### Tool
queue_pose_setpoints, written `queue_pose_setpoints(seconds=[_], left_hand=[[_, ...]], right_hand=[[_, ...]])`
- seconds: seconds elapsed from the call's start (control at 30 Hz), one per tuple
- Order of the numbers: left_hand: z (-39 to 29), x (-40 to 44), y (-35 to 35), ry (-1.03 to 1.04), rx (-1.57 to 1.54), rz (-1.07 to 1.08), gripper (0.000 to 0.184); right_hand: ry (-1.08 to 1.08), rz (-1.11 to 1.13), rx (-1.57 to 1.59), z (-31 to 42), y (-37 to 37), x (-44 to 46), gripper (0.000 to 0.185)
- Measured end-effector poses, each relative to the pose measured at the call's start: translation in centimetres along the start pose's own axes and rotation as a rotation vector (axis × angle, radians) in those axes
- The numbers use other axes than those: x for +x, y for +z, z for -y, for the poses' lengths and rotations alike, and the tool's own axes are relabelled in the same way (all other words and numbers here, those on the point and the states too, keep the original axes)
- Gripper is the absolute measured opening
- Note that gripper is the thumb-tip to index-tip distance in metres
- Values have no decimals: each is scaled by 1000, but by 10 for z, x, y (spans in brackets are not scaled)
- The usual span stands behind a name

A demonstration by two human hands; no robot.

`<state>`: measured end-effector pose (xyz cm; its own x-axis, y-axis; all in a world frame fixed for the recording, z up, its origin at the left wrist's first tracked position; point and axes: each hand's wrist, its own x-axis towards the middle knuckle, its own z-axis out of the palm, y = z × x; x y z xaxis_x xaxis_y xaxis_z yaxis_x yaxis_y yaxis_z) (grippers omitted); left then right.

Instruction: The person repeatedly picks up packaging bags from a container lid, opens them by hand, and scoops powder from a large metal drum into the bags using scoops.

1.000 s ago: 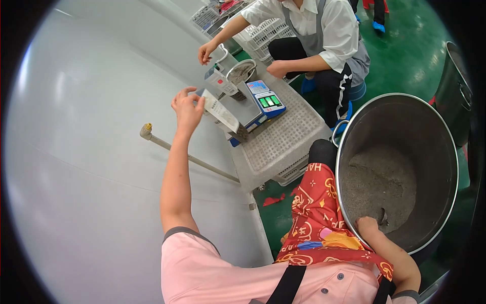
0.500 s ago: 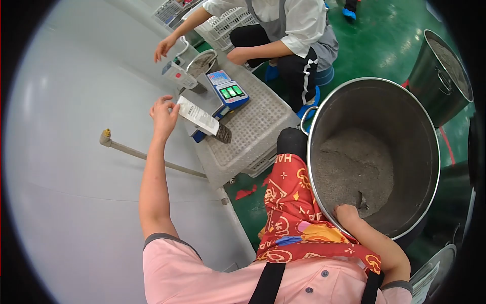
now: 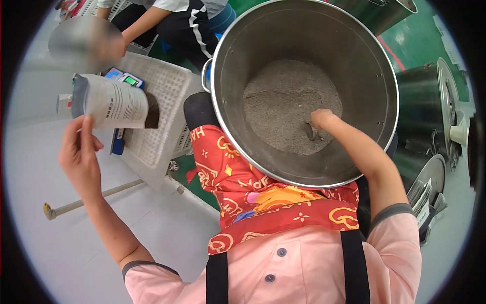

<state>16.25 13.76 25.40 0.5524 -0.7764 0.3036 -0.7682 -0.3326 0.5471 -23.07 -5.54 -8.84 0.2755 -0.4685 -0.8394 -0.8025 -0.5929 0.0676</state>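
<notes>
My left hand [image 3: 81,157] pinches the edge of a white printed pouch [image 3: 119,104] between thumb and fingers. The pouch is tilted sideways, its dark grainy-looking end pointing right, above the blue digital scale [image 3: 132,80], which it partly hides. My right hand [image 3: 324,119] is closed inside a large steel pot [image 3: 362,66], low over grey-brown powder [image 3: 283,106]. A dark curved scoop [image 3: 310,131] lies partly in the powder just below its fingers; the grip itself is mostly hidden.
A white perforated crate [image 3: 157,114] supports the scale. Behind it a co-worker's forearm [image 3: 147,25] reaches left, the hand end blurred. More steel pots [image 3: 420,96] stand at right. A pipe [image 3: 96,198] juts from the wall at left.
The view has turned toward the pot. My left hand, previously beside the pouch on the scale, now holds it raised nearer to me. My right hand moved from the pot's near rim further over the powder.
</notes>
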Motion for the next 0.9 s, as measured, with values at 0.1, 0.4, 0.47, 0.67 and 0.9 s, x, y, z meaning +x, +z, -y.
queue_pose_setpoints(seconds=[0.1, 0.4, 0.47, 0.67, 0.9], left_hand=[[-41, 2, 22, 301, -134, -36, 8], [-95, -2, 159, 529, -373, 636, 17], [-91, -13, 194, 508, -315, 711, 14], [-50, -52, 271, 575, -67, 879, 20], [-31, -64, 294, 596, 58, 822, 14]], right_hand=[[20, 38, 3, 0, 35, 28, 29], [236, 118, 238, -3, 116, 69, 29], [259, 119, 269, -10, 108, 71, 30], [181, 40, 198, -80, 110, 90, 27], [-156, -182, 61, -149, -28, 1, 31]])
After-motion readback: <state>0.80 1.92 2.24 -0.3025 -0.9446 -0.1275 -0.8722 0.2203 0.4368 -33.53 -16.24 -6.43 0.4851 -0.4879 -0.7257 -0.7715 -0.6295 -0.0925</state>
